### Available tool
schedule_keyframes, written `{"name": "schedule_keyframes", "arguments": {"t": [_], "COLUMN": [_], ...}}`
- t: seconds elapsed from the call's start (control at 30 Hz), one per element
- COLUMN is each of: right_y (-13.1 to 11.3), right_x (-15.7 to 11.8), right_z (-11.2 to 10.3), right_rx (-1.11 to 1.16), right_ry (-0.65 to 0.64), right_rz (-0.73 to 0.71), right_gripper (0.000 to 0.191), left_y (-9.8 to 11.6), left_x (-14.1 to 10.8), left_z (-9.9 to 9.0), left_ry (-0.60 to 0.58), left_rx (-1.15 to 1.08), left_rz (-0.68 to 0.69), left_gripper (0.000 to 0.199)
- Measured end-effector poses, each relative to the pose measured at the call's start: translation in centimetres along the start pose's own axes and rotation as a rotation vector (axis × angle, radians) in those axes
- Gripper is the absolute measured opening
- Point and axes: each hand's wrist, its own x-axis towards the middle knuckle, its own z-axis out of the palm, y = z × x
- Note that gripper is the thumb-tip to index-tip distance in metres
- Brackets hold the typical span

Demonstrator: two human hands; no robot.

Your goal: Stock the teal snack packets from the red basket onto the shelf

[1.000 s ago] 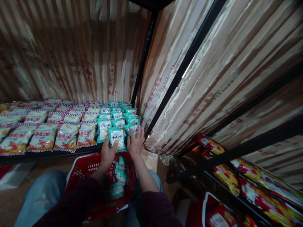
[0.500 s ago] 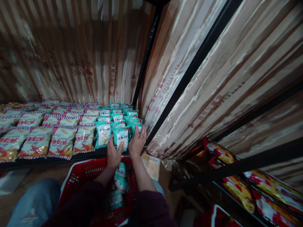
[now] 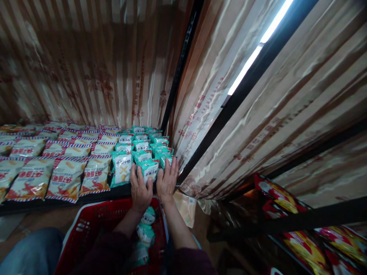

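Note:
A green-and-white snack bag [image 3: 149, 172] stands at the shelf's front, between my two hands. My left hand [image 3: 141, 191] is against its lower left side, fingers stretched upward and thumb in front of the bag. To the right, my right hand [image 3: 167, 179] lies nearly flat with extended fingers, over the front of another green snack bag [image 3: 165, 158] that it partly hides. Neither hand is wrapped round a bag. A taller-looking green bag [image 3: 122, 168] stands just left of my left hand. Behind are several rows of the same green bags [image 3: 142, 145].
Red-and-white striped snack bags [image 3: 64, 175] fill the shelf to the left. Below my forearms is a red basket [image 3: 78, 225] with several green bags [image 3: 146, 233] inside. A black post [image 3: 206, 145] slants up at right. Red-and-yellow packets [image 3: 305, 248] lie on the lower right shelf.
The view has shifted a little, and the shelf sits lower and further left. My left hand's fingers are now straighter beside the front bag. Both hands stay at the green bags.

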Motion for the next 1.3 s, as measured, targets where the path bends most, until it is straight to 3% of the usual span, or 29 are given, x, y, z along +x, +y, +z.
{"name": "schedule_keyframes", "arguments": {"t": [0.17, 0.33, 0.43, 0.63, 0.93, 1.3], "right_y": [0.0, 0.0, 0.1, 0.1, 0.4, 1.1], "right_x": [0.3, 0.2, 0.1, 0.3, 1.2, 2.1], "right_z": [0.3, 0.7, 0.8, 1.5, 2.2, 1.9], "right_rx": [-0.007, -0.028, -0.035, -0.026, -0.009, -0.022], "right_ry": [-0.014, -0.006, 0.009, 0.029, -0.014, -0.078], "right_rz": [-0.014, -0.022, -0.021, 0.0, 0.039, 0.076], "right_gripper": [0.045, 0.042, 0.042, 0.043, 0.044, 0.044], "left_y": [-0.9, -1.8, -1.8, -1.6, -1.8, -1.9], "left_x": [0.2, -0.1, 0.4, 1.4, 1.7, 1.8], "left_z": [0.6, 1.4, 1.5, 1.8, 2.3, 2.2], "left_ry": [-0.032, -0.033, -0.093, -0.129, -0.154, -0.181], "left_rx": [0.067, 0.101, 0.075, 0.05, 0.101, 0.092], "left_rz": [0.03, 0.079, 0.098, 0.027, 0.07, 0.018], "left_gripper": [0.052, 0.054, 0.051, 0.048, 0.047, 0.048]}}
